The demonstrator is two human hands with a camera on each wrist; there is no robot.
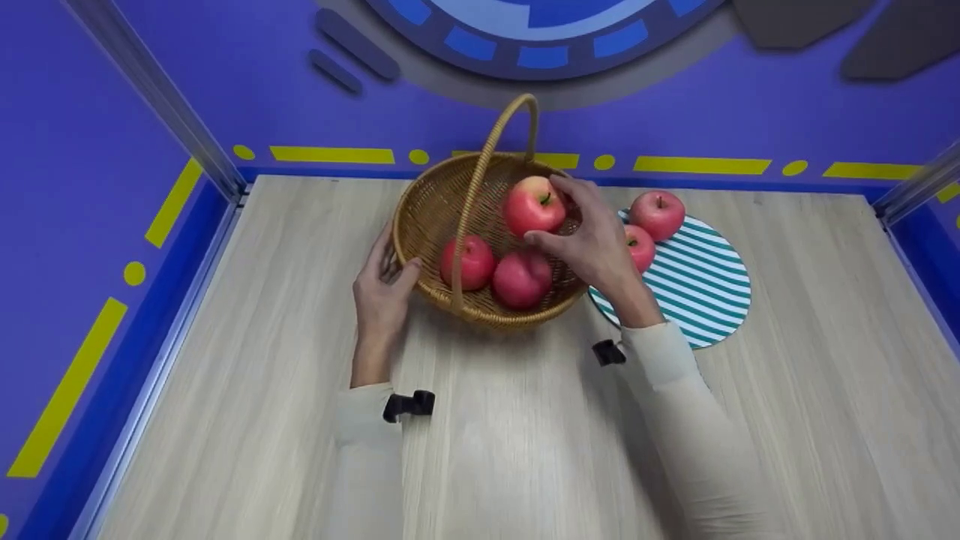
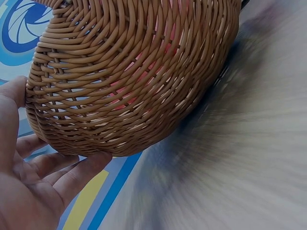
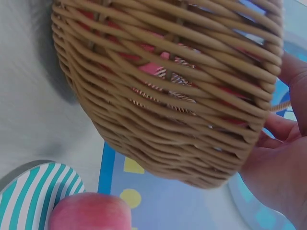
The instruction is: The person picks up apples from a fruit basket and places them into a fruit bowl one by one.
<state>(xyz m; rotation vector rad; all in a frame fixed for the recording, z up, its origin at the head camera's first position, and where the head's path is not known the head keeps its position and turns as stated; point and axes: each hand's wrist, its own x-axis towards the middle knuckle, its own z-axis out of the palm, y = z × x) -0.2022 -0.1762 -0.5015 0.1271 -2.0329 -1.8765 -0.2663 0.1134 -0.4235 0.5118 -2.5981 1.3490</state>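
- Wicker basket (image 1: 424, 217): located at the back of the table (image 1: 480, 435), mouth facing up, beside the round striped mat (image 1: 705, 277). Whether its base sits flat or tipped cannot be told.
- Left hand (image 1: 381, 292): grips the basket's left side, thumb at the rim, fingers against the outer weave. Probable function: bracing, since a light basket may shift when fruit meets its wall.
- Right hand (image 1: 600, 240): grips the held apple (image 1: 531, 210) over the right half of the basket. Thumb bears on the near side, fingers on the far side; stem faces up. This two-sided hold likely suits a smooth, round body. Contact between this apple and the weave below cannot be confirmed.
- Handle (image 1: 485, 154): arches over the mouth from near rim to far rim. The right hand is on its right side, where the arch presumably obstructs least.
- Left apple (image 1: 474, 264) and right apple (image 1: 523, 279): lie inside the basket, side by side toward the near wall. The curved wall should limit rolling.
- Upper apple (image 1: 658, 215) and lower apple (image 1: 639, 247): grouped at the mat's back-left edge, near the basket, a position that probably shortens the right arm's reach. The right hand partly hides the lower one.
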